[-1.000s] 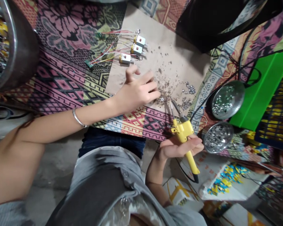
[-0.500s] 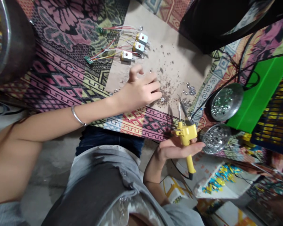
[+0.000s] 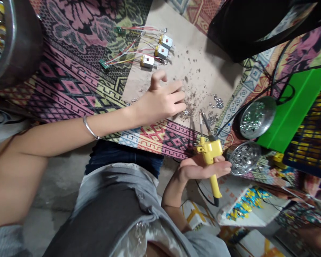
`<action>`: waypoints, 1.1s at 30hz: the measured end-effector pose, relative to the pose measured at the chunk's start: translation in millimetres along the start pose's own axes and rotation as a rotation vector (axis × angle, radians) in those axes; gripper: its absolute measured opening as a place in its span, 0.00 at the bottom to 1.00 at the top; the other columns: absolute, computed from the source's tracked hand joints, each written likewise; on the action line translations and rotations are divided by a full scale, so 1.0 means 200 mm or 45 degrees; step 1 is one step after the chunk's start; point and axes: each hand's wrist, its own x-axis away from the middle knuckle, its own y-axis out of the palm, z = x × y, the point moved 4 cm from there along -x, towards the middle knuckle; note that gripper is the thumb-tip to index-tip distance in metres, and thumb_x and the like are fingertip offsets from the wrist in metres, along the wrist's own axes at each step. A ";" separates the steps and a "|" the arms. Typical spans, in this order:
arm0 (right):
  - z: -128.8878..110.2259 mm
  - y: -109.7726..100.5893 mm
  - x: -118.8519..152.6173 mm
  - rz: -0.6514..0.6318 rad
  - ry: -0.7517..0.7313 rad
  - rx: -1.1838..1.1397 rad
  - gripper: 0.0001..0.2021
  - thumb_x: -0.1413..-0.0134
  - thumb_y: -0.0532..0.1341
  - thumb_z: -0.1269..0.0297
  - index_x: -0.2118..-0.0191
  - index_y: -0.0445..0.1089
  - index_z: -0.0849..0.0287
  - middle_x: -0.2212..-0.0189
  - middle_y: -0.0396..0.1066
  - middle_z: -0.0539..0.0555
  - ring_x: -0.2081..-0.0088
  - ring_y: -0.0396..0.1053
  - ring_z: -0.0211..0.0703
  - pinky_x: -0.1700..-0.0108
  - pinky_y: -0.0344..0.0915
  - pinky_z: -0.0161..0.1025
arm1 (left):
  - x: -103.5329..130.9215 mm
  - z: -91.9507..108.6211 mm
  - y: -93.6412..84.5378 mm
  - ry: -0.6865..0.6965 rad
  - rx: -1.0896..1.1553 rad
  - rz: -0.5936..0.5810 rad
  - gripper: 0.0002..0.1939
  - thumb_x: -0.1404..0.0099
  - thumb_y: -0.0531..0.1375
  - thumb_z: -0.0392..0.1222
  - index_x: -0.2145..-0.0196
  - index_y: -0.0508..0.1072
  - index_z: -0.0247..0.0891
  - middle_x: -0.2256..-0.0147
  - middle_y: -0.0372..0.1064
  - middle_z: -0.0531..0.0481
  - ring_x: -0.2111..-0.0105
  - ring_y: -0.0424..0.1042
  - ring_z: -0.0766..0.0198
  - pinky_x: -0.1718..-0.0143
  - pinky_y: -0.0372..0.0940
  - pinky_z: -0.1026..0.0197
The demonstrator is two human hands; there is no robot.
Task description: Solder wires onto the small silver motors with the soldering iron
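Note:
My left hand (image 3: 164, 100) rests low over the brown board, its fingers curled. A small silvery metal part (image 3: 186, 112) shows at the index fingertip; the thumb is hidden beneath the hand. Wrapped in my right hand (image 3: 203, 168) is a yellow soldering gun (image 3: 212, 151). Its two prongs point up at the board, a little to the right of my left fingertips. Beyond my left hand lie several small motors (image 3: 147, 61) with red, white and yellow wires running to small green circuit boards (image 3: 104, 64).
The brown board (image 3: 198, 39) carries dark crumbs and loose metal bits (image 3: 218, 101). On the right stand a dish of green-tinged parts (image 3: 270, 119), a dish of metal parts (image 3: 234, 167) and a green box (image 3: 294, 103). A metal pot (image 3: 26, 46) sits at left, a black object (image 3: 230, 35) top right.
The soldering gun's prongs have moved slightly left, closer to my left fingertips. The view has shifted a little; my left hand keeps nearly the same place on the board.

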 end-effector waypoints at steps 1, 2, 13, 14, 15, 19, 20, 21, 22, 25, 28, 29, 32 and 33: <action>0.00 0.00 0.00 0.024 -0.008 -0.008 0.12 0.31 0.55 0.53 0.67 0.57 0.49 0.68 0.55 0.47 0.62 0.66 0.41 0.49 0.73 0.49 | 0.00 0.00 0.00 -0.006 -0.007 -0.021 0.15 0.23 0.54 0.35 0.63 0.79 0.45 0.58 0.78 0.49 0.41 0.72 0.43 0.40 0.56 0.28; 0.00 0.00 0.00 0.053 -0.006 -0.011 0.12 0.32 0.55 0.53 0.67 0.58 0.49 0.68 0.56 0.47 0.62 0.66 0.42 0.48 0.73 0.50 | 0.00 0.00 0.00 -0.012 -0.010 -0.034 0.15 0.22 0.54 0.35 0.62 0.79 0.45 0.58 0.78 0.49 0.41 0.71 0.43 0.40 0.55 0.27; -0.01 -0.01 0.03 0.039 -0.139 0.243 0.14 0.34 0.55 0.47 0.66 0.55 0.48 0.68 0.53 0.48 0.60 0.69 0.45 0.43 0.73 0.58 | -0.02 0.00 -0.01 -0.024 0.009 -0.066 0.15 0.21 0.52 0.39 0.58 0.79 0.46 0.58 0.77 0.47 0.40 0.70 0.42 0.37 0.53 0.25; -0.01 -0.02 0.04 0.044 -0.160 0.260 0.14 0.35 0.55 0.46 0.66 0.55 0.48 0.68 0.52 0.48 0.61 0.68 0.45 0.45 0.74 0.58 | -0.02 0.00 -0.01 -0.026 0.019 -0.060 0.15 0.21 0.53 0.39 0.58 0.79 0.46 0.58 0.77 0.47 0.40 0.69 0.42 0.36 0.53 0.25; 0.00 -0.03 0.05 0.038 -0.178 0.278 0.15 0.35 0.55 0.46 0.67 0.54 0.47 0.69 0.52 0.48 0.63 0.66 0.46 0.48 0.74 0.58 | -0.02 0.00 -0.01 -0.025 0.023 -0.060 0.15 0.21 0.53 0.39 0.59 0.79 0.46 0.58 0.77 0.47 0.40 0.69 0.43 0.36 0.53 0.26; 0.00 -0.06 0.08 -0.027 -0.264 0.264 0.15 0.37 0.57 0.46 0.68 0.56 0.47 0.71 0.51 0.48 0.67 0.63 0.45 0.57 0.73 0.55 | -0.02 0.00 -0.01 -0.006 -0.003 -0.081 0.16 0.22 0.53 0.35 0.60 0.79 0.46 0.56 0.78 0.48 0.41 0.71 0.45 0.35 0.54 0.27; -0.01 -0.06 0.09 -0.041 -0.288 0.244 0.15 0.37 0.58 0.46 0.68 0.56 0.48 0.71 0.52 0.48 0.67 0.62 0.44 0.58 0.72 0.54 | -0.02 0.00 -0.01 0.001 -0.015 -0.087 0.16 0.22 0.52 0.34 0.60 0.79 0.46 0.56 0.78 0.48 0.42 0.72 0.45 0.35 0.54 0.27; -0.01 -0.06 0.09 -0.048 -0.308 0.235 0.15 0.38 0.58 0.47 0.68 0.57 0.48 0.72 0.52 0.48 0.68 0.62 0.43 0.59 0.72 0.52 | -0.02 0.00 -0.01 0.007 -0.026 -0.093 0.18 0.22 0.51 0.33 0.60 0.79 0.46 0.56 0.78 0.48 0.42 0.72 0.46 0.36 0.55 0.27; -0.01 -0.07 0.09 -0.050 -0.324 0.241 0.15 0.38 0.58 0.46 0.68 0.57 0.48 0.72 0.52 0.47 0.69 0.61 0.43 0.61 0.71 0.51 | -0.02 0.01 -0.01 0.013 -0.036 -0.099 0.19 0.22 0.50 0.32 0.60 0.80 0.46 0.56 0.77 0.48 0.42 0.72 0.46 0.36 0.55 0.27; -0.01 -0.07 0.10 -0.036 -0.338 0.301 0.16 0.39 0.57 0.44 0.68 0.56 0.48 0.72 0.51 0.47 0.69 0.60 0.43 0.63 0.68 0.50 | -0.02 0.01 -0.01 0.015 -0.040 -0.091 0.19 0.22 0.50 0.33 0.61 0.80 0.46 0.56 0.77 0.47 0.43 0.73 0.46 0.38 0.57 0.28; -0.01 -0.07 0.10 0.000 -0.322 0.348 0.18 0.41 0.56 0.41 0.68 0.54 0.48 0.72 0.50 0.48 0.69 0.60 0.44 0.64 0.66 0.50 | -0.02 0.01 -0.01 -0.004 -0.027 -0.064 0.17 0.22 0.52 0.34 0.62 0.80 0.46 0.57 0.78 0.47 0.45 0.73 0.47 0.39 0.58 0.29; -0.01 -0.06 0.10 0.006 -0.319 0.349 0.18 0.41 0.57 0.41 0.68 0.54 0.48 0.72 0.51 0.48 0.69 0.60 0.44 0.65 0.66 0.50 | -0.02 0.01 -0.01 -0.009 -0.026 -0.064 0.17 0.22 0.53 0.34 0.61 0.80 0.46 0.57 0.78 0.47 0.45 0.73 0.47 0.40 0.59 0.29; -0.02 -0.06 0.10 -0.015 -0.361 0.310 0.16 0.40 0.57 0.44 0.68 0.56 0.49 0.73 0.53 0.48 0.70 0.59 0.42 0.67 0.64 0.47 | -0.02 0.02 -0.01 0.005 -0.044 -0.071 0.18 0.21 0.52 0.34 0.61 0.81 0.45 0.57 0.78 0.47 0.43 0.73 0.46 0.40 0.59 0.28; -0.02 -0.05 0.10 -0.032 -0.388 0.300 0.15 0.38 0.57 0.46 0.68 0.56 0.49 0.73 0.53 0.47 0.71 0.58 0.42 0.68 0.63 0.46 | -0.02 0.02 -0.01 0.022 -0.060 -0.068 0.18 0.21 0.51 0.33 0.60 0.80 0.45 0.57 0.78 0.47 0.43 0.73 0.46 0.40 0.59 0.29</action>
